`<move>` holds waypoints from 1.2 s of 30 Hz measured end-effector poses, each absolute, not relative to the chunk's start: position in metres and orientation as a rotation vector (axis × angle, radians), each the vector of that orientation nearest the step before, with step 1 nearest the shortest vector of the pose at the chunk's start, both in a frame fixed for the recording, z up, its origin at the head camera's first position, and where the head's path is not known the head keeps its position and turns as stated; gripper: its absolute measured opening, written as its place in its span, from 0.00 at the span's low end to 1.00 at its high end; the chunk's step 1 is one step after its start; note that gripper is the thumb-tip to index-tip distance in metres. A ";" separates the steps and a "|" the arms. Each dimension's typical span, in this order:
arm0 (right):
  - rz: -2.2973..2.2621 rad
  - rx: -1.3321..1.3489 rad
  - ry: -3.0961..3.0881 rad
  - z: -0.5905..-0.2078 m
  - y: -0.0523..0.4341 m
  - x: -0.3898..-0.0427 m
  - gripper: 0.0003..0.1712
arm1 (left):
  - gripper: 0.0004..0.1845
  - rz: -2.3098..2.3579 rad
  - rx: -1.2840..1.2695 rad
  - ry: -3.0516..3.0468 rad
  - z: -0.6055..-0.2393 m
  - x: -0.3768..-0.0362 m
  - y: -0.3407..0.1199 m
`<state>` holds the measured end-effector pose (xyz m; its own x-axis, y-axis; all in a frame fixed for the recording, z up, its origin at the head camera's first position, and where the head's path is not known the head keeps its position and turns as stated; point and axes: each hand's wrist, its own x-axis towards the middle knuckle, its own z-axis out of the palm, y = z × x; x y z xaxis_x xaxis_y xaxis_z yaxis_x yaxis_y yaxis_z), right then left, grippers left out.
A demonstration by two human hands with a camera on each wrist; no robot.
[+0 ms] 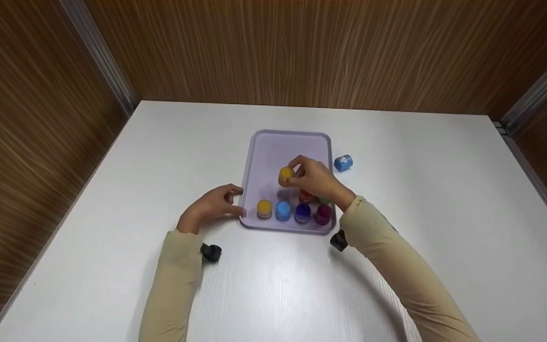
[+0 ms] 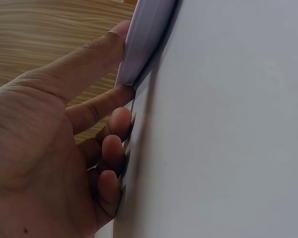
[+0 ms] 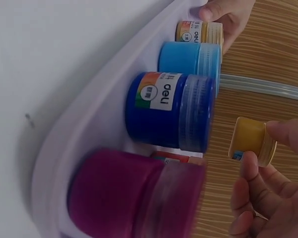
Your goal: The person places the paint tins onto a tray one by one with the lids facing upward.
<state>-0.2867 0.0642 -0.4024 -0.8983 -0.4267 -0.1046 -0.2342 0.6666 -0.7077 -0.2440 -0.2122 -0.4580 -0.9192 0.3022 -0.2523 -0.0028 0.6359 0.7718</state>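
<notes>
My right hand (image 1: 321, 179) pinches a small yellow paint jar (image 1: 285, 176) between thumb and fingers, raised over the lilac tray (image 1: 285, 147). In the right wrist view that yellow jar is tilted. My left hand (image 1: 212, 206) holds the tray's left edge, thumb on the rim and index finger low against it; its other fingers are curled. Along the tray's near side stand an ochre-yellow jar (image 1: 264, 209), a light blue jar (image 1: 283, 211), a dark blue jar (image 3: 161, 109) and a magenta jar (image 3: 134, 193). Behind them a red-orange jar (image 1: 305, 195) is partly hidden by my right hand.
A blue jar (image 1: 343, 163) lies on its side on the white table (image 1: 420, 190), just right of the tray. Something green (image 1: 325, 200) shows partly under my right wrist. Wood-grain panels (image 1: 302, 52) close off the back and sides.
</notes>
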 end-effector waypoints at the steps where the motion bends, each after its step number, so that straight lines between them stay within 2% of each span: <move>1: -1.048 -0.534 2.629 -0.403 0.063 -0.287 0.23 | 0.36 1.176 0.238 2.502 -0.458 -0.244 -0.213; 15: -0.934 -0.467 2.653 -0.408 0.045 -0.292 0.27 | 0.36 1.171 0.219 2.500 -0.458 -0.245 -0.212; 36: -0.797 -0.470 2.663 -0.415 0.023 -0.289 0.24 | 0.34 1.166 0.221 2.523 -0.461 -0.244 -0.212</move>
